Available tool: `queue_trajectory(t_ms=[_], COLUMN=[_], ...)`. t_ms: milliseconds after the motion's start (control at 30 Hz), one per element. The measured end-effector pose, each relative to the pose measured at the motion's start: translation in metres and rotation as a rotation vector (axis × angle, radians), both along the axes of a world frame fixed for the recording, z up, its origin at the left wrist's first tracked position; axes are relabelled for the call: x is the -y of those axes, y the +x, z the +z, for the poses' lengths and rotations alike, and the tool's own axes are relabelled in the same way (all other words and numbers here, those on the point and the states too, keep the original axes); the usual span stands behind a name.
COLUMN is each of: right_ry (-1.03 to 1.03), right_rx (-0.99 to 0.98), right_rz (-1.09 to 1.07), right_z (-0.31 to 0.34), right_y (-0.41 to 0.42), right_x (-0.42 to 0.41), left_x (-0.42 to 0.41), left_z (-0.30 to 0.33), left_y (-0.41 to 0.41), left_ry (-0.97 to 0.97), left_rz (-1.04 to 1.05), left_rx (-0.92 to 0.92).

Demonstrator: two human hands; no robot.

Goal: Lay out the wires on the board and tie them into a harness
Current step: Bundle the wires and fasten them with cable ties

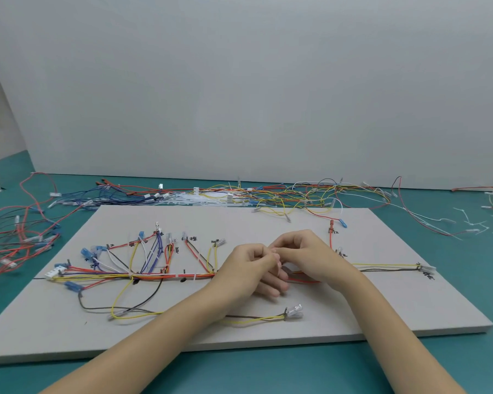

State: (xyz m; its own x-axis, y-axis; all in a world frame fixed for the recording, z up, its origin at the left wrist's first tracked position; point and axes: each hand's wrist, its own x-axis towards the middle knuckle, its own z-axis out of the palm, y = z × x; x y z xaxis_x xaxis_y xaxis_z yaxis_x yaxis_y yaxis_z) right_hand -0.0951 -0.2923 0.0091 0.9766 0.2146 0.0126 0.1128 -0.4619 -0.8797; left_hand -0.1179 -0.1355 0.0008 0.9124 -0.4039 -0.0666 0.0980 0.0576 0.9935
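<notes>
A grey board (353, 308) lies on the teal table and carries the wire harness (154, 275), a trunk of coloured wires running left to right with branches ending in blue and clear terminals. White ties (192, 277) bind the trunk at the left. Over the middle of the trunk my left hand (254, 268) and my right hand (305, 251) meet with curled fingers that pinch something small. What they pinch is hidden by the fingers. A yellow and black wire pair (387, 267) runs on to the right end.
Loose wires (296, 194) and a heap of white cable ties (194, 200) lie behind the board along the white wall. More red wires (12, 231) spread at the left, cut tie ends (473, 223) at the right. A yellow-black branch (256, 318) lies near the board's front.
</notes>
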Motion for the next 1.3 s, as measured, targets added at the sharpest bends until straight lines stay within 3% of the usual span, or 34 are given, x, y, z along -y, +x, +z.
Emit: queue_trajectory(t_ms=[233, 467, 933, 1300], right_ry=[0.033, 0.042, 0.262, 0.19], right_rx=[-0.062, -0.098, -0.237, -0.165], right_rz=[0.008, 0.005, 0.045, 0.074], right_z=[0.001, 0.001, 0.007, 0.004], right_y=[0.0, -0.001, -0.002, -0.003], right_x=[0.003, 0.004, 0.011, 0.01], left_x=[-0.008, -0.015, -0.008, -0.008], left_z=[-0.002, 0.004, 0.0, 0.001], left_y=[0.003, 0.008, 0.004, 0.004], left_ry=[0.052, -0.059, -0.044, -0.001], left_rz=[-0.062, -0.089, 0.051, 0.036], left_rx=[0.017, -0.157, -0.08, -0.06])
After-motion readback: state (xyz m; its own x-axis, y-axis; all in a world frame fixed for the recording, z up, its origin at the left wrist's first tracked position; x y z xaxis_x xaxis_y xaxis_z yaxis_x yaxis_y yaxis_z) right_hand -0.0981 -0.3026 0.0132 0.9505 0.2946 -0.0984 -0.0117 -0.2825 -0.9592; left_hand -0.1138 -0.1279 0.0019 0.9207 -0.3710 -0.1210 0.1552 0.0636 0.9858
